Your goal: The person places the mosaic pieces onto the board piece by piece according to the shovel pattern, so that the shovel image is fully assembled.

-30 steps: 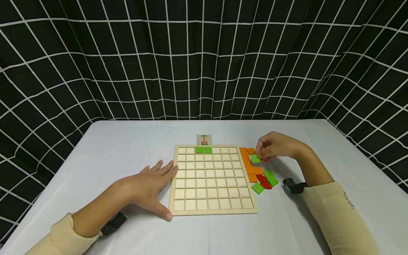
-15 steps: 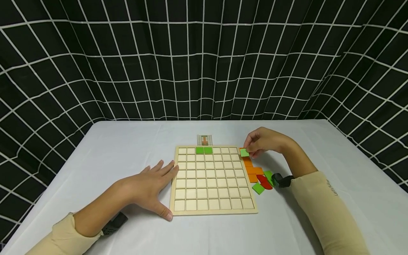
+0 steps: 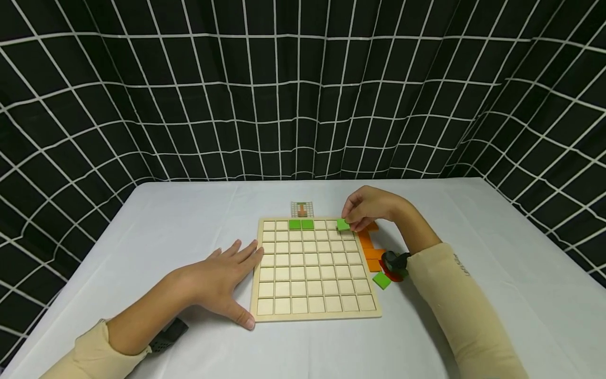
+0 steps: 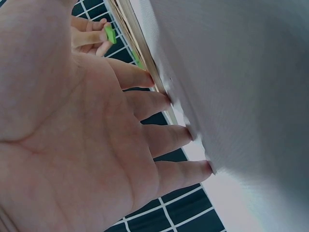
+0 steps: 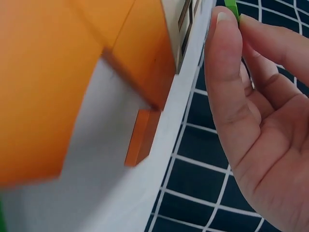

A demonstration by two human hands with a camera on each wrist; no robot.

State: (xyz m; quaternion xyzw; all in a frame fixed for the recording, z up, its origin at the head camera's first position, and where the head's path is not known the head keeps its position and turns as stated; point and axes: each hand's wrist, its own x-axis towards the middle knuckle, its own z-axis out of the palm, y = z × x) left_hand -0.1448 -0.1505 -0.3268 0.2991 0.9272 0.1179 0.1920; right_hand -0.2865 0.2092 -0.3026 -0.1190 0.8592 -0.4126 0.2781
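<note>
A pale wooden board (image 3: 298,288) with a grid of square cells lies on the table. Two green square tiles (image 3: 301,225) sit side by side in its far row. My right hand (image 3: 374,205) pinches another green square tile (image 3: 343,225) between thumb and fingertips, over the far right part of the board; the right wrist view shows this tile (image 5: 232,6) only in part. My left hand (image 3: 215,284) lies with fingers spread at the board's left edge, thumb and fingertips touching it. In the left wrist view, the left palm (image 4: 91,130) faces the camera.
Right of the board lie several orange pieces (image 3: 374,254) and a loose green tile (image 3: 381,280). Red pieces (image 3: 394,277) there are partly hidden by my right wrist device (image 3: 394,260). A small pattern card (image 3: 302,209) lies beyond the board. A black white-gridded curtain (image 3: 284,95) surrounds the table.
My right hand has lifted the green tile from the pile and carried it left, over the board's far right cells. The left hand stays in place.
</note>
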